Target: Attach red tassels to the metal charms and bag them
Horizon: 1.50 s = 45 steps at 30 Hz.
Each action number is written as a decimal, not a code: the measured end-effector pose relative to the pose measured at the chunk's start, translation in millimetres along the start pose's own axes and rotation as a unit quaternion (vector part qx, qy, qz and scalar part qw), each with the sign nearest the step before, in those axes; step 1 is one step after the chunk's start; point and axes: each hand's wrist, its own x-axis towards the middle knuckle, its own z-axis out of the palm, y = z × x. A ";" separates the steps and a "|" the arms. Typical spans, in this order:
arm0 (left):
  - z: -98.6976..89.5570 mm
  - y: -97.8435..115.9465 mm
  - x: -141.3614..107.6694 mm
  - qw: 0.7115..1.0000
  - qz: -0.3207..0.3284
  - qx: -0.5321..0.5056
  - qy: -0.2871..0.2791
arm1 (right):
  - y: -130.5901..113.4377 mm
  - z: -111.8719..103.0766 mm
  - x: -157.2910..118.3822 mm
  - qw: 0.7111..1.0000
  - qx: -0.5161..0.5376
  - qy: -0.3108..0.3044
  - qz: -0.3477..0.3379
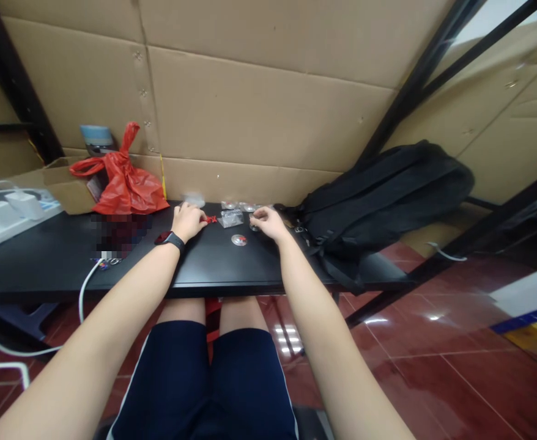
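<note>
On the black table, my left hand rests with its fingertips at a small red item; its fingers are bent and close together. To the right, my right hand is pinched on a small dark object, mostly hidden by the fingers. Between my hands lie a clear plastic packet and, nearer to me, a round disc with red and white on it. Several more clear packets lie behind, by the cardboard wall.
A tied red plastic bag stands at the back left, beside a cardboard box and a white power strip. A black backpack leans on the right side. A white cable hangs over the front edge.
</note>
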 end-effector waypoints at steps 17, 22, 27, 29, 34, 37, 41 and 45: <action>0.4 17.3 0.9 0.997 0.039 -0.072 -0.012 | -43.8 10.6 -15.6 0.992 0.092 -0.045 -0.068; -3.1 14.5 -1.6 0.993 0.097 -0.020 -0.067 | -39.7 5.1 -14.6 0.994 0.096 -0.029 -0.046; -7.1 18.6 -4.0 0.993 0.104 0.001 -0.051 | -35.2 4.4 -12.9 0.994 0.104 -0.022 -0.037; -8.5 17.2 -4.4 0.994 0.099 0.005 -0.035 | -34.4 5.2 -12.5 0.994 0.107 -0.020 -0.030; -14.1 7.7 -4.4 0.994 0.090 0.027 -0.060 | -34.4 5.0 -11.9 0.995 0.102 -0.010 -0.015; -14.0 4.7 -4.1 0.994 0.086 0.011 -0.070 | -33.5 4.4 -11.6 0.995 0.101 -0.011 -0.013; -9.3 5.1 -2.4 0.996 0.075 -0.030 -0.042 | -33.9 5.2 -11.9 0.994 0.106 -0.010 -0.013; -10.0 13.2 -0.3 0.984 0.070 -0.163 0.008 | -42.1 7.6 -14.9 0.992 0.116 -0.040 -0.030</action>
